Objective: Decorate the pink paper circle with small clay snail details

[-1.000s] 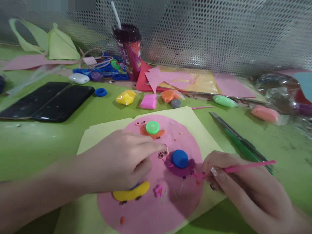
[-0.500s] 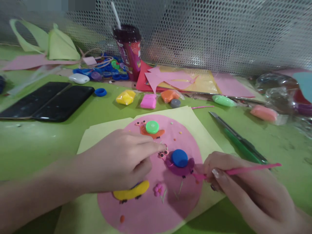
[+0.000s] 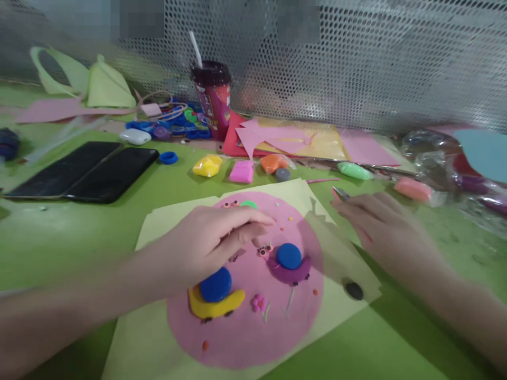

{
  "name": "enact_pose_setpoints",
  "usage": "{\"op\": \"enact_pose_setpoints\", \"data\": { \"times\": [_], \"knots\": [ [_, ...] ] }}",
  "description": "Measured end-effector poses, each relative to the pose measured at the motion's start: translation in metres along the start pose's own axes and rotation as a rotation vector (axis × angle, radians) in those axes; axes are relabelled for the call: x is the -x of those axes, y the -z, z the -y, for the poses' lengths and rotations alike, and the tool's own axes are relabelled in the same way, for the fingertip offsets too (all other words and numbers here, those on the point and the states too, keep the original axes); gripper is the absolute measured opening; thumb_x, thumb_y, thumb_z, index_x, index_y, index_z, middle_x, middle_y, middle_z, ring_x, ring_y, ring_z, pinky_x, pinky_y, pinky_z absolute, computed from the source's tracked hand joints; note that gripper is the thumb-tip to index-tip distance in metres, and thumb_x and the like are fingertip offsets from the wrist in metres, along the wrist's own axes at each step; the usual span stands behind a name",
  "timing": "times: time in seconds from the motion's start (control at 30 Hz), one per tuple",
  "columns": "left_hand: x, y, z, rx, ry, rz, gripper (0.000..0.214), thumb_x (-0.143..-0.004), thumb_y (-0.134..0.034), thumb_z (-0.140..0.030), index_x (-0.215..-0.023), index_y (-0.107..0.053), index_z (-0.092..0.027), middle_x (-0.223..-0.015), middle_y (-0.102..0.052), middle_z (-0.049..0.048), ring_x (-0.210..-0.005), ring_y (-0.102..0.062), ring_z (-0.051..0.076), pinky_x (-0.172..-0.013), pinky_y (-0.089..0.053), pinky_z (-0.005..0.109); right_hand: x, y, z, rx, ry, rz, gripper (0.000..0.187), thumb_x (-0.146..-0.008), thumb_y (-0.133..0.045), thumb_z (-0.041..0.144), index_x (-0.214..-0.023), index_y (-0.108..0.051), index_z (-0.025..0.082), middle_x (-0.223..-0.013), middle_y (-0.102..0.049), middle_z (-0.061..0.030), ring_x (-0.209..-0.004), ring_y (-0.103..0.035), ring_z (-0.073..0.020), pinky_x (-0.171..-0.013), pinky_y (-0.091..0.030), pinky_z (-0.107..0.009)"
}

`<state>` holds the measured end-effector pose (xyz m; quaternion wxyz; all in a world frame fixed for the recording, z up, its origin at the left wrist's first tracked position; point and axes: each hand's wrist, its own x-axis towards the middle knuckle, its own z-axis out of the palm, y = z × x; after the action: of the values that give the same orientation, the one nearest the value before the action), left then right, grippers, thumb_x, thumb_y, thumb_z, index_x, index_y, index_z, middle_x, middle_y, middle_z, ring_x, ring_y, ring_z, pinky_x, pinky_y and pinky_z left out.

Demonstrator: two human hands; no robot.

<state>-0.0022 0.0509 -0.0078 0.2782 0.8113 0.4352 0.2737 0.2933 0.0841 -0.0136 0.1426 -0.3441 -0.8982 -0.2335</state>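
Note:
My left hand (image 3: 216,237) hovers over a pink paper circle (image 3: 241,343), fingers loosely stretched, with nothing visible in them. Below it lies a yellow clay snail (image 3: 217,305) with a blue cap as its shell; a purple snail (image 3: 287,270) with a blue cap sits to the right. The top snail's green cap (image 3: 249,204) is partly covered by my left hand. At right, my right hand (image 3: 380,227) is low over the utility knife (image 3: 341,193), hiding most of it. A pink clay tool (image 3: 336,194) shows at its fingertips, apparently still held.
Yellow paper (image 3: 138,327) lies under the circle, with a black lump (image 3: 354,290) on it. Behind are yellow clay (image 3: 207,165), pink clay (image 3: 241,171), orange clay (image 3: 273,162) and a lidded cup (image 3: 216,100). Dark phones (image 3: 113,174) lie left.
My right hand has moved up and away from the purple snail to the knife, taking the pink tool along and uncovering the black lump. My left hand has lifted off the snail's eyes.

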Motion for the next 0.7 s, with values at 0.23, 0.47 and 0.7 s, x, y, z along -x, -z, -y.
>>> {"op": "enact_pose_setpoints", "data": {
  "times": [0.23, 0.47, 0.7],
  "knots": [
    [-0.005, 0.003, -0.006, 0.576, 0.208, 0.059, 0.021, -0.094, -0.044, -0.036, -0.086, -0.054, -0.020, -0.081, -0.073, -0.0011, -0.045, -0.050, 0.005, -0.039, -0.039, 0.013, -0.002, 0.010, -0.001, 0.018, 0.060, 0.040, 0.035, -0.092, -0.030, 0.013, -0.111, -0.060, 0.014, -0.087, -0.065, -0.0116, -0.077, -0.053, -0.0281, -0.062, -0.043, -0.042],
    [0.000, -0.001, -0.016, 0.849, 0.139, 0.184, 0.015, -0.091, -0.053, -0.032, -0.082, -0.050, -0.019, -0.070, -0.069, -0.0021, -0.043, -0.048, 0.005, -0.041, -0.036, 0.014, -0.033, 0.051, 0.074, -0.431, -0.005, -0.201, 0.017, -0.093, -0.050, 0.019, -0.108, -0.058, 0.018, -0.097, -0.063, -0.0057, -0.088, -0.059, -0.0160, -0.077, -0.050, -0.030],
    [-0.004, 0.002, -0.013, 0.850, 0.100, 0.129, 0.028, -0.091, -0.051, -0.041, -0.075, -0.046, -0.019, -0.053, -0.055, -0.0061, -0.040, -0.040, 0.004, -0.040, -0.032, 0.014, -0.060, 0.047, 0.100, -0.698, -0.271, -0.273, 0.015, -0.084, -0.060, 0.010, -0.094, -0.065, 0.021, -0.091, -0.065, -0.0023, -0.083, -0.062, -0.0144, -0.076, -0.054, -0.028]
  ]
}}
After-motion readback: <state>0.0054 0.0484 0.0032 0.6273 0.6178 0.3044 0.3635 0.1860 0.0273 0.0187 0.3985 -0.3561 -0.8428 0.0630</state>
